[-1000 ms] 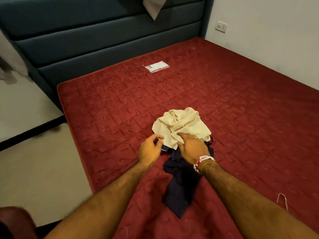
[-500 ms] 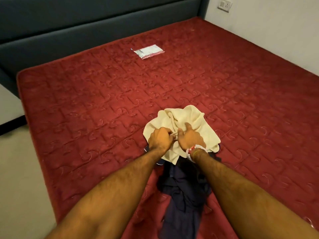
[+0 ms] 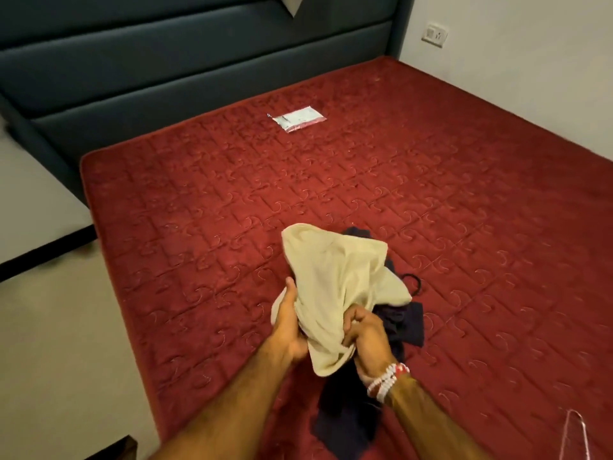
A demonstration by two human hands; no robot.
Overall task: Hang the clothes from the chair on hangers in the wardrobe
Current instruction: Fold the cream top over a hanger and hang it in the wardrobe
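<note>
A crumpled cream garment [image 3: 335,280] is lifted off the red mattress [image 3: 431,207]. My left hand [image 3: 287,323] holds its left side, thumb up along the cloth. My right hand [image 3: 365,333], with a beaded bracelet on the wrist, grips a bunch of its lower edge. Under and behind the cream garment a dark navy garment [image 3: 348,413] lies on the mattress, partly hidden. A thin wire hanger [image 3: 572,433] lies at the bottom right corner. No chair or wardrobe is in view.
A small white plastic packet [image 3: 297,118] lies far up the mattress. A dark padded headboard [image 3: 185,68] stands behind it. Pale floor [image 3: 49,343] runs along the left, a white wall with a socket [image 3: 434,35] on the right. A black loop [image 3: 413,282] lies beside the clothes.
Both hands closed on the cream garment and raised it off the navy one, toward me. The view tilted up and back.
</note>
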